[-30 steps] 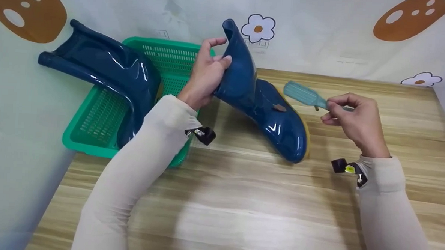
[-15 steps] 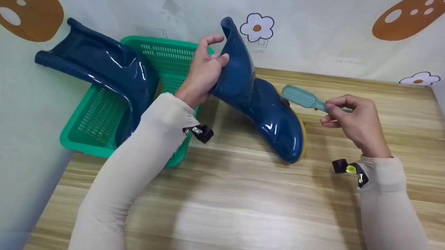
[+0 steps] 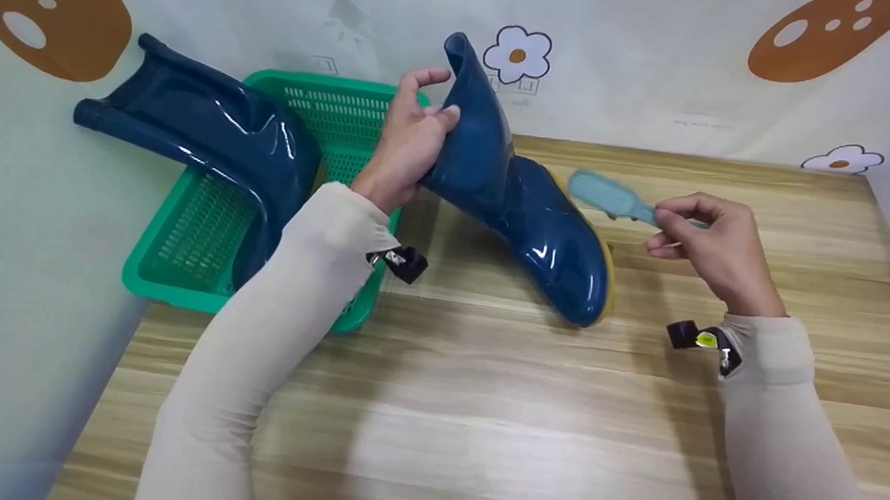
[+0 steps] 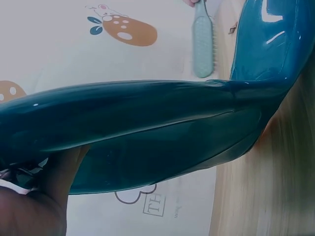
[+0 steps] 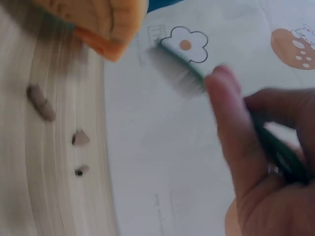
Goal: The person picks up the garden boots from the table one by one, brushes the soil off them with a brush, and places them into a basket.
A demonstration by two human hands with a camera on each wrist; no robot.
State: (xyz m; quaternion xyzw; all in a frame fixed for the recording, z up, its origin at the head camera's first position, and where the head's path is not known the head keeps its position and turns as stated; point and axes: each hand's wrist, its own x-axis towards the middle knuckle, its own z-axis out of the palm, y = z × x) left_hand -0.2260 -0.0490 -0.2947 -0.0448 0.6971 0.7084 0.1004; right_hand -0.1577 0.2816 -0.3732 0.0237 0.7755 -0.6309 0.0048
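Note:
My left hand [image 3: 412, 139] grips the shaft of a glossy blue rubber boot [image 3: 558, 247] near its folded top, thumb on the outside. The boot leans with its toe toward the lower right, its yellow sole facing right. In the left wrist view the shaft [image 4: 147, 118] crosses the picture. My right hand [image 3: 723, 243] pinches the handle of a pale green brush [image 3: 605, 193] between thumb and fingers. The brush head is beside the boot's sole edge; its bristles [image 5: 182, 76] show blurred in the right wrist view. Several small brown lumps [image 5: 42, 103] lie on the table near the sole.
At left a second blue boot [image 3: 211, 112] lies in a green plastic basket [image 3: 144, 267], its shaft sticking out over the rim. The wood-grain table [image 3: 483, 417] meets a wall sheet printed with flowers [image 3: 517, 55] and brown shapes at the back.
A brown lump on the boot's instep was brushed toward the sole side and is gone from the boot. The brush dipped left to the boot, then came back slightly right. The left hand kept its grip.

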